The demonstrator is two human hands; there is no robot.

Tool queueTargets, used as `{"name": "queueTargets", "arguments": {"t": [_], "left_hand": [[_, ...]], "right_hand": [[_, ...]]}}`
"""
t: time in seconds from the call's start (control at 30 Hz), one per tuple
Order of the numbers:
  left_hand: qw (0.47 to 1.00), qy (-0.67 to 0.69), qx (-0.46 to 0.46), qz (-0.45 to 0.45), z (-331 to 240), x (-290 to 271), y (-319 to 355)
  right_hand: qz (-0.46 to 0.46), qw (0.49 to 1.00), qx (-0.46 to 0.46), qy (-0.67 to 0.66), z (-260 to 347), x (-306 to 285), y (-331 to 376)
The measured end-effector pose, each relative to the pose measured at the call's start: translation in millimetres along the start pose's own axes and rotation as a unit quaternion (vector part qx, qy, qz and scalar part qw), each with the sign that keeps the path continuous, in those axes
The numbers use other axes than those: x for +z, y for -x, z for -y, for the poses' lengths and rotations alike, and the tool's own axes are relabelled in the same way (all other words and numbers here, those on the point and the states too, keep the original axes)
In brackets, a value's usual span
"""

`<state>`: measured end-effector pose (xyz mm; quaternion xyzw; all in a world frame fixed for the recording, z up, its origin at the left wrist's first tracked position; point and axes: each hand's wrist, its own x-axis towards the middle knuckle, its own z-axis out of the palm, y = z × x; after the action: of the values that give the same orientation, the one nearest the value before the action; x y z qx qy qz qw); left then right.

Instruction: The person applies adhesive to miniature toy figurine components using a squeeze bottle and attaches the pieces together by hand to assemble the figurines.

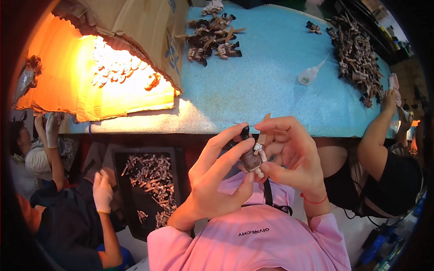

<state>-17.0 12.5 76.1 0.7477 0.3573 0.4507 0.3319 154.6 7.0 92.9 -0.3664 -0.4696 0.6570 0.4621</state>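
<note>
Toy figure (pixel 251 159) is held by both the left hand (pixel 217 176) and right hand (pixel 289 156); one pile (pixel 214 36) sits far away, many loose parts (pixel 153 180) wait near left.

A blue table (pixel 271 90) spans the upper view. A cardboard box (pixel 131 27) lies on its side at the left, lit orange inside, with small pale parts (pixel 113 65) within. A pile of figures (pixel 214 36) sits near the box; a larger pile (pixel 357 58) lies at the right edge. A glue bottle (pixel 309 74) lies between them. Below the table, a black tray (pixel 149 189) holds more parts. Seated co-workers flank both sides.
</note>
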Motion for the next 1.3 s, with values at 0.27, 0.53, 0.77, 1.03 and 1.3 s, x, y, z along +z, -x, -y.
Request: {"name": "queueTargets", "arguments": {"t": [0.27, 0.53, 0.77, 1.03, 1.3], "left_hand": [[0.993, 0.106, -0.028, -0.044, -1.0, 7.9, 3.9], [0.976, 0.193, -0.060, -0.075, 9.1, 16.3, 8.8], [0.738, 0.615, -0.274, -0.046, 13.0, 13.5, 8.1], [0.570, 0.745, -0.347, -0.014, 13.5, 25.5, 16.9], [0.536, 0.779, -0.323, 0.046, 12.0, 28.1, 19.7]], "right_hand": [[0.017, 1.000, -0.026, -0.002, -0.7, 0.7, 5.6], [-0.028, 0.996, -0.073, 0.046, -15.1, 7.8, -1.1], [-0.115, 0.988, -0.064, 0.085, -5.0, -1.6, 13.2], [-0.166, 0.911, -0.220, 0.306, -17.1, -0.8, 4.6], [-0.176, 0.893, -0.237, 0.339, -17.2, 7.2, 7.6]]}}
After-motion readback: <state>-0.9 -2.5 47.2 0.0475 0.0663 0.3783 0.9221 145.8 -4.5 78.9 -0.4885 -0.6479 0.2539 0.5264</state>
